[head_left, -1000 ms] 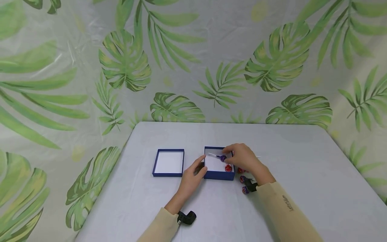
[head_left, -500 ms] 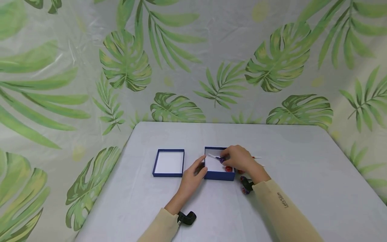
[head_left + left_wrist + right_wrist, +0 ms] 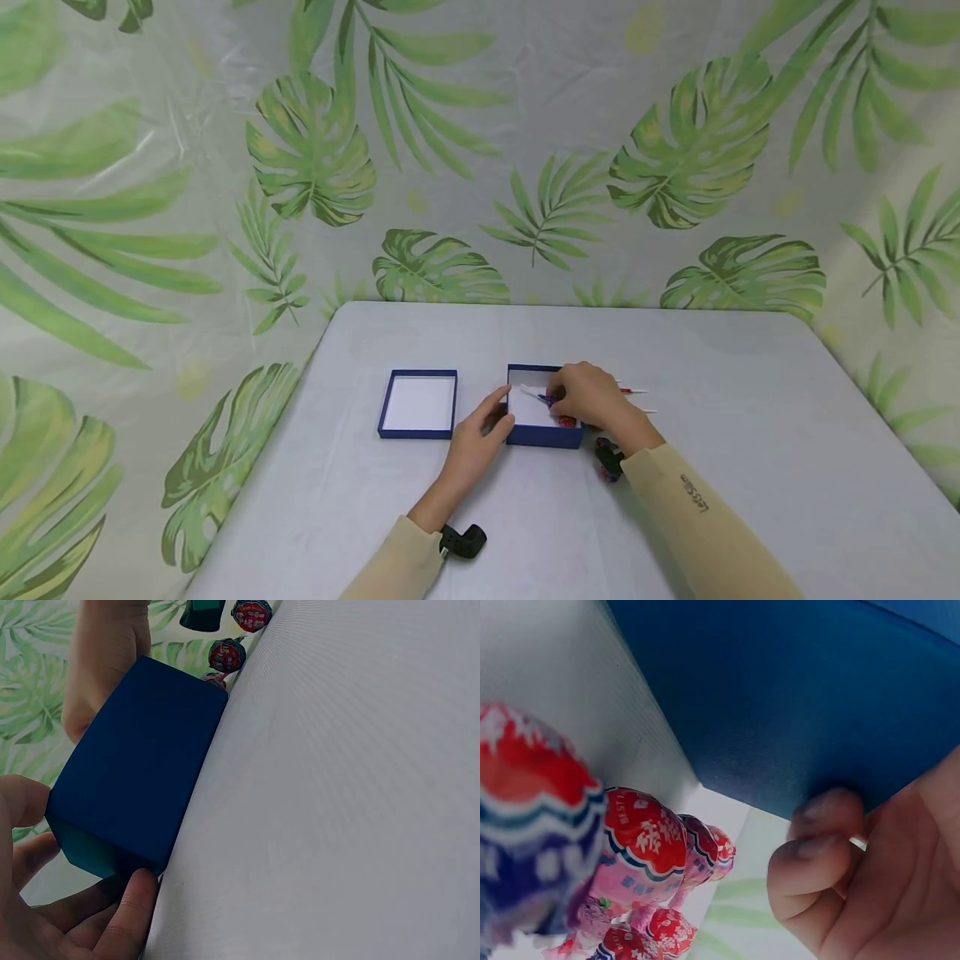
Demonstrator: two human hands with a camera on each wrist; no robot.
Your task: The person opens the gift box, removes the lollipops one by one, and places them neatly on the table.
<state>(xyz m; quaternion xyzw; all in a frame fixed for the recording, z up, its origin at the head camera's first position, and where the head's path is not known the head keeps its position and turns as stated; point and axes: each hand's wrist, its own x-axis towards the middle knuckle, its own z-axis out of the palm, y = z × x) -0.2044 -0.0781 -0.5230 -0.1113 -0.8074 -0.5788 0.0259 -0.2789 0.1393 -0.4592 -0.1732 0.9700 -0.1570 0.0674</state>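
In the head view my right hand [image 3: 595,397] reaches over the right side of a dark blue box [image 3: 543,437] and pinches a purple-wrapped lollipop [image 3: 551,401] inside it. The white stick of this lollipop points left. Beside it in the box, a red-wrapped lollipop [image 3: 567,421] is partly covered by the hand. My left hand [image 3: 472,443] rests its thumb and fingers against the box's left side, fingers spread. From the left wrist, the box [image 3: 142,765] stands on the table with these fingertips at its end wall. The right wrist view shows curled fingers by the box's far edge.
Left of the box lies a shallow blue-rimmed lid [image 3: 417,433] with a white inside. Several red and purple lollipops [image 3: 646,836] lie on the table right of the box, partly behind my right arm. A patterned leaf curtain [image 3: 555,200] hangs behind the table.
My right hand has shifted slightly left and down over the box, its fingers closing on the purple lollipop and covering more of it. My left hand has stayed in place.
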